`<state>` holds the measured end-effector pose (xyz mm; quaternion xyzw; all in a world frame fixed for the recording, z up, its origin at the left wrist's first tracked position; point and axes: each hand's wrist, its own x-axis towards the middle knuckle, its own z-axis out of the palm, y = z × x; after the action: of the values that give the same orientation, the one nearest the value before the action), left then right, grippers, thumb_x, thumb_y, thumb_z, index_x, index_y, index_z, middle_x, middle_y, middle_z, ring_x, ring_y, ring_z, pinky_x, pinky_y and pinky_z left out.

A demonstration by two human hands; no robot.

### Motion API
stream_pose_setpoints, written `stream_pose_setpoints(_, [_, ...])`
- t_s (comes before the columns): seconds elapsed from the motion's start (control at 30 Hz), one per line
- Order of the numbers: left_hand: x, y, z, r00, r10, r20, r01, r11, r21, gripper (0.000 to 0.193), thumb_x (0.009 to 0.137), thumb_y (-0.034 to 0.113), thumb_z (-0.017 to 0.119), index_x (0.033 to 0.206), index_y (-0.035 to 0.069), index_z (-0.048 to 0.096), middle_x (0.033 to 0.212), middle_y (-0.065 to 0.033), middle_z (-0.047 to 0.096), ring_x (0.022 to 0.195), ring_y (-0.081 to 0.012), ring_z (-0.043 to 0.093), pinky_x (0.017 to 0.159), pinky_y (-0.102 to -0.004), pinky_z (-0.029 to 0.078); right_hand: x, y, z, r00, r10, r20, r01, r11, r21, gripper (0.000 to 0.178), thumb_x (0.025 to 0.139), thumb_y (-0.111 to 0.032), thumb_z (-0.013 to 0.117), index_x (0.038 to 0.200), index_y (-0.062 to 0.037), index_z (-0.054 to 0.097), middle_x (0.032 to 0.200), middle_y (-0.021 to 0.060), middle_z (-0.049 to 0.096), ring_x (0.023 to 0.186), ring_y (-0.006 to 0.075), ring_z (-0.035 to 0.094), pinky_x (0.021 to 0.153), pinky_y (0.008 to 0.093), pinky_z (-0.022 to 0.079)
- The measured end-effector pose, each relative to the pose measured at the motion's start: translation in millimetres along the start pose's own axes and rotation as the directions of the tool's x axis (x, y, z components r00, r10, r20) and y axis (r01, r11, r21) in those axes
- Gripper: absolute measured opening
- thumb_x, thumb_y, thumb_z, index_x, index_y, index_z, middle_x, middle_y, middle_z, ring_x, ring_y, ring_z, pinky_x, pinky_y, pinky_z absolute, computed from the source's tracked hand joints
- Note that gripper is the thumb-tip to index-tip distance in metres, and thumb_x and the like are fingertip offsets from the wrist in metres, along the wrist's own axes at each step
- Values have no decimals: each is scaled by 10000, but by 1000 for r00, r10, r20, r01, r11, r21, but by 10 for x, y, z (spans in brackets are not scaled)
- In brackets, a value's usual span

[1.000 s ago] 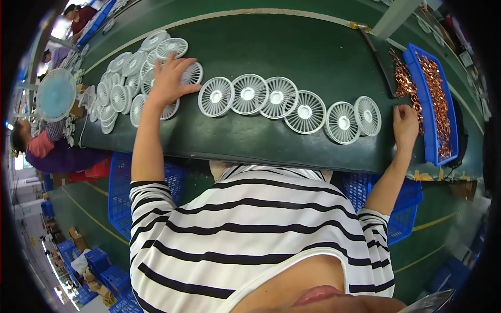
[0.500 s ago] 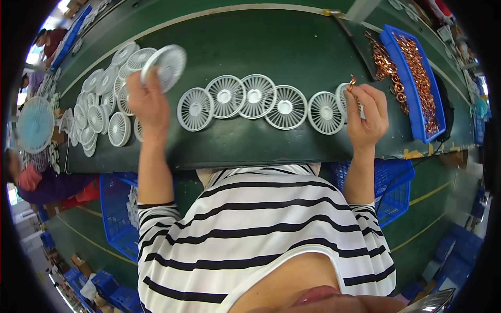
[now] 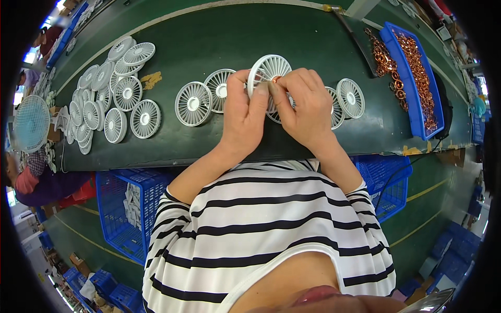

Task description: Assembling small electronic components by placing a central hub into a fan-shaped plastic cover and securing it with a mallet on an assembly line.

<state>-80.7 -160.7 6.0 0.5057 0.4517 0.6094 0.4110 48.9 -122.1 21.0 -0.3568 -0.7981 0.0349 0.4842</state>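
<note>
A white round fan grille (image 3: 271, 63) is raised over the middle of the row, tilted up on edge. My left hand (image 3: 242, 122) pinches it by its left rim. My right hand (image 3: 305, 109) is closed at the grille's middle, with a small copper-coloured ring (image 3: 277, 79) at its fingertips, against the grille; my fingers hide most of the ring. Beneath and beside my hands runs a row of white grilles, among them one at the left end (image 3: 193, 104) and one at the right end (image 3: 350, 98). Those in the middle are partly covered by my hands.
A heap of white grilles (image 3: 102, 75) lies on the left of the green table (image 3: 209, 41). At the right stands a blue tray (image 3: 386, 35) of copper-coloured rings, with more rings (image 3: 383, 61) beside it. Blue baskets (image 3: 122, 219) sit below the table edge. A person works at far left.
My left hand has brought the grille rightward from the heap to the middle. My right hand has moved left with the copper-coloured ring, and the two hands now meet at the grille.
</note>
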Motion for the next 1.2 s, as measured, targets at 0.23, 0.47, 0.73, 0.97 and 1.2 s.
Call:
stream_pose_setpoints(0.23, [35, 66, -31, 992, -58, 115, 82, 972, -222, 289, 903, 32, 469, 1173, -28, 384, 1052, -101, 560, 907, -117, 550, 773, -255, 465, -10, -16, -39, 991, 39, -130, -53, 993, -103, 193, 735, -179, 735, 894, -89, 675, 972, 29, 659, 1027, 271, 543, 917, 431, 360])
stream_pose_setpoints(0.47, [-30, 227, -103, 908, -232, 349, 379, 810, -447, 470, 903, 105, 612, 1301, -26, 398, 1138, -96, 580, 1008, -156, 602, 879, -287, 496, 5, 149, -426, 955, -142, 261, 68, 959, 274, 270, 802, -140, 677, 1061, -68, 704, 1206, 124, 627, 1285, 344, 434, 1056, 433, 314])
stream_pose_setpoints(0.73, [222, 172, -231, 960, 280, 12, -248, 828, 503, 371, 875, 121, 646, 1206, 17, 516, 961, -153, 668, 822, -172, 673, 685, -304, 531, -269, 898, -795, 847, 519, 114, -531, 832, 157, 405, 842, -118, 648, 1238, -63, 588, 1149, 89, 646, 859, 154, 654, 712, 284, 519])
stream_pose_setpoints(0.97, [741, -304, -998, 969, 203, 141, -161, 85, 983, 343, 937, 223, 469, 1272, 151, 495, 1128, -137, 601, 1105, -335, 550, 1022, -569, 310, -710, 2392, -1681, 684, 714, -150, -546, 363, -755, 322, 852, -331, 614, 950, -27, 652, 886, 215, 655, 939, 387, 605, 796, 483, 478])
stream_pose_setpoints(1.2, [336, -13, -1218, 962, 270, -27, -45, 259, 965, 452, 871, 333, 598, 1165, -8, 565, 1178, -270, 548, 1167, -456, 452, 994, -479, 346, -764, 2338, -1644, 662, 743, -100, -700, 565, -437, 299, 899, -312, 602, 882, -18, 652, 755, 165, 650, 693, 322, 618, 659, 397, 477])
